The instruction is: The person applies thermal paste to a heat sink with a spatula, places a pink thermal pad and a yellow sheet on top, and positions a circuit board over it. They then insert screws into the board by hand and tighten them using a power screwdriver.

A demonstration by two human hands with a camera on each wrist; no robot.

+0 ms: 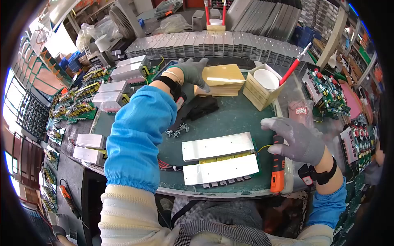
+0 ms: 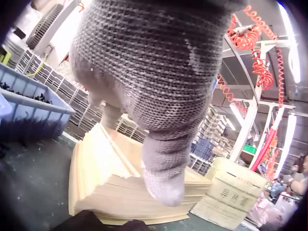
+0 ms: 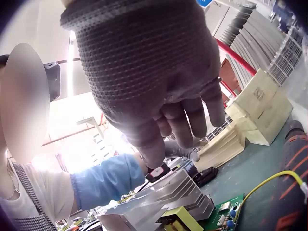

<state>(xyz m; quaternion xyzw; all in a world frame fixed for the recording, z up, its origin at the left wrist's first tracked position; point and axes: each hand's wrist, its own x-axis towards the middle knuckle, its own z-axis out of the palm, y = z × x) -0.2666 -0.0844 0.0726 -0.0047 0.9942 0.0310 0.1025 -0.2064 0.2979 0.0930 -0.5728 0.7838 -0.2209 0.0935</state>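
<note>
My gloved left hand (image 1: 192, 73) is at the left end of a stack of yellowish sheets (image 1: 223, 78). In the left wrist view its thumb (image 2: 163, 180) hangs in front of the stack, and other fingers reach down at the far left side. My gloved right hand (image 1: 293, 137) hovers with loosely bent fingers and nothing in its grasp, over an orange-and-black power screwdriver (image 1: 278, 170). Between the hands lies a circuit board with two long silver heat sinks (image 1: 219, 169), a yellow wire (image 1: 264, 148) at its right end and red wires at its left.
A cardboard box (image 1: 259, 91) with a white round container and a red-handled brush stands right of the stack. Small metal pieces (image 1: 178, 130) and a black cloth-like item (image 1: 201, 107) lie nearby. More heat-sink boards (image 1: 110, 95) line the left; rows of metal parts (image 1: 205, 44) stand behind.
</note>
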